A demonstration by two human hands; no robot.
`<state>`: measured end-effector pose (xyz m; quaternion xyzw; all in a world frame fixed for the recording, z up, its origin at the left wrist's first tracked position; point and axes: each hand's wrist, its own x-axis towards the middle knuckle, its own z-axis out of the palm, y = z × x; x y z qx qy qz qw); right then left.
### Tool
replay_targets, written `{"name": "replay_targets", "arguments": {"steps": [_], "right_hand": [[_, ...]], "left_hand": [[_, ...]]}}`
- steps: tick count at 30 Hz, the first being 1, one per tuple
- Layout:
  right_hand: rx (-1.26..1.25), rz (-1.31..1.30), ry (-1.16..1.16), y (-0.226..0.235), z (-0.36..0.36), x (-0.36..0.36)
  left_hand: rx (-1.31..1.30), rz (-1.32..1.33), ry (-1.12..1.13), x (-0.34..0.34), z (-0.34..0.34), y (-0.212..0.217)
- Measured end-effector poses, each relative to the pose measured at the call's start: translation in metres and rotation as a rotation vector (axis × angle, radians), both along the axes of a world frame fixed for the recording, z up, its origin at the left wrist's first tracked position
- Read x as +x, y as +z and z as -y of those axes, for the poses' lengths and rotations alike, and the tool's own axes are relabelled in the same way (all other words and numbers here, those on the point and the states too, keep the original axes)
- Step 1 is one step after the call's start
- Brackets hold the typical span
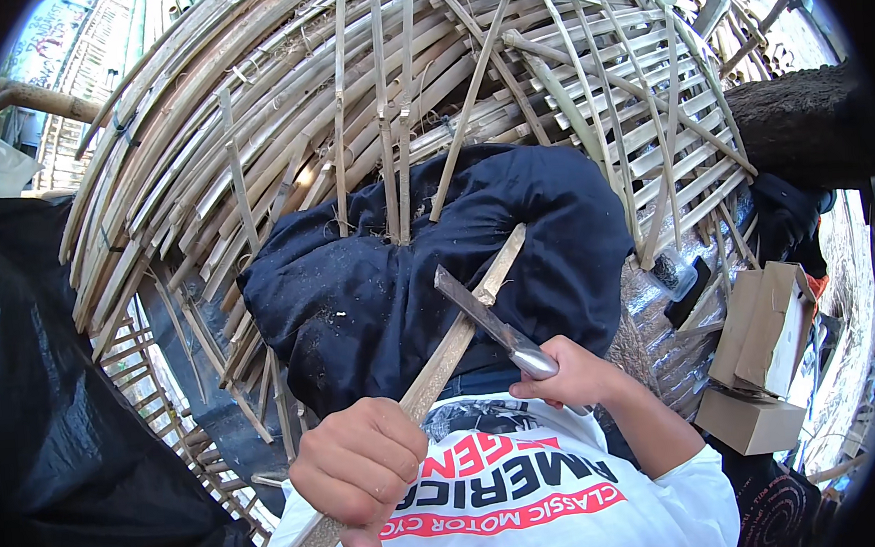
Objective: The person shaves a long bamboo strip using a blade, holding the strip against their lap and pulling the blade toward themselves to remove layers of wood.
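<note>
My left hand (357, 471) is closed in a fist around a long bamboo strip (443, 358), which slants from the lower left up across my lap. In my right hand (572, 374) is a knife (491, 322), gripped by its pale metal handle. Its blade lies across the strip near the far end, just below a raised node. Beneath the strip a dark blue cloth (328, 290) covers my lap. Several thin bamboo slats (388, 176) rest with their near ends on that cloth.
A big pile of split bamboo strips (199, 138) curves around the far side. At the right are a slatted bamboo panel (684, 118), a dark log (799, 116) and open cardboard boxes (752, 420). Black plastic sheeting (76, 416) hangs on the left.
</note>
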<state>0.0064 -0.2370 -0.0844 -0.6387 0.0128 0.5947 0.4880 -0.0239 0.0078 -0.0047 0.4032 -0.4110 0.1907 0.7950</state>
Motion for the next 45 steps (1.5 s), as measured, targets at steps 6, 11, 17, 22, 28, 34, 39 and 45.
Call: {"name": "replay_targets", "arguments": {"steps": [6,11,17,22,28,34,39,45], "right_hand": [[-0.102,0.073,0.092,0.012,0.011,-0.003],[-0.119,0.177,0.089,0.002,0.012,-0.017],[-0.117,0.515,-0.191,-0.023,-0.005,-0.039],[-0.256,0.798,-0.402,-0.012,0.012,-0.01],[-0.05,0.558,-0.139,0.006,0.032,-0.009],[0.117,0.652,-0.142,-0.013,0.004,-0.019],[0.124,0.85,-0.134,-0.025,0.005,-0.004],[-0.007,0.9,-0.021,-0.017,0.004,0.014]], "left_hand": [[0.117,0.023,-0.041,-0.01,0.019,0.005],[0.166,0.082,-0.048,-0.019,0.021,-0.004],[0.121,0.067,0.011,-0.027,0.014,-0.008],[0.227,0.16,-0.129,-0.024,0.016,-0.008],[0.05,0.056,0.081,-0.014,0.007,-0.005],[-0.041,-0.051,0.148,-0.008,0.0,-0.002],[-0.027,-0.038,0.119,-0.007,0.0,-0.001],[-0.049,-0.097,0.146,-0.005,0.0,-0.002]]}}
